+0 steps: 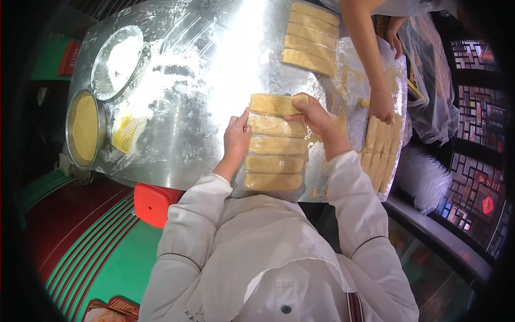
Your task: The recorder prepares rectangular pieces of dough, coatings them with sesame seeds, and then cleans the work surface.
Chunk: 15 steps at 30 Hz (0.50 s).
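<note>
A clear plastic tray [275,162] lies before me on the metal table, with crumb-coated yellow bars side by side in it. Two of its middle rows show a ridged pattern; whether bars lie beneath is unclear. At the tray's far end is a yellow crumb-coated bar [272,104]. My right hand [317,117] is closed on that bar's right end, thumb on top. Along the tray's left edge, my left hand [236,140] grips the side, index fingertip by the bar's left end; some of its fingers are hidden.
Another filled tray [310,38] lies at the far edge. On the right, a co-worker's hand [381,105] touches rows of loose bars [374,155]. At left are a bowl of white powder [122,61], a steel pan of yellow crumbs [85,129] and a yellow scraper [124,133]. A red stool [153,205] stands below.
</note>
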Available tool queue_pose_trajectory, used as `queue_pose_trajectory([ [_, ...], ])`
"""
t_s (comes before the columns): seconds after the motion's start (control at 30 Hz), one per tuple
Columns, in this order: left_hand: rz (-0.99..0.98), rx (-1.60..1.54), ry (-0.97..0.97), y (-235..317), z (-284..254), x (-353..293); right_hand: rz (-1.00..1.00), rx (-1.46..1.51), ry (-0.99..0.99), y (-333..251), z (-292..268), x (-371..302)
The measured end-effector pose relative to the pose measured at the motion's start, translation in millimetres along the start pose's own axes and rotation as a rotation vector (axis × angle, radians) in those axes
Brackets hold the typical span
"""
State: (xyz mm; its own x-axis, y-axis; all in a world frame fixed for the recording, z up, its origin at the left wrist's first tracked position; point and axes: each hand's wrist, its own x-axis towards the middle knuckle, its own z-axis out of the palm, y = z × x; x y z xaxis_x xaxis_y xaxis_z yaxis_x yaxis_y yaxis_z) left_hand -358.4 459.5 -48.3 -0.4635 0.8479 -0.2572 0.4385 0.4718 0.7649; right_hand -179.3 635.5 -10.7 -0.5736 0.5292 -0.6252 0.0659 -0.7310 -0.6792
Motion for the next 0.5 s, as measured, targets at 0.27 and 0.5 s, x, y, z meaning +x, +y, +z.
queue_pose_trajectory([
  [0.27, 0.304, 0.309, 0.133, 18.6, -11.6, 9.9, -0.282, -0.855, 0.413, 6.9, 11.0, -11.1],
  [0.5, 0.514, 0.56, -0.088, 30.7, 6.2, 40.3, -0.839, -1.57, 0.387, 45.6, 51.3, -6.9],
])
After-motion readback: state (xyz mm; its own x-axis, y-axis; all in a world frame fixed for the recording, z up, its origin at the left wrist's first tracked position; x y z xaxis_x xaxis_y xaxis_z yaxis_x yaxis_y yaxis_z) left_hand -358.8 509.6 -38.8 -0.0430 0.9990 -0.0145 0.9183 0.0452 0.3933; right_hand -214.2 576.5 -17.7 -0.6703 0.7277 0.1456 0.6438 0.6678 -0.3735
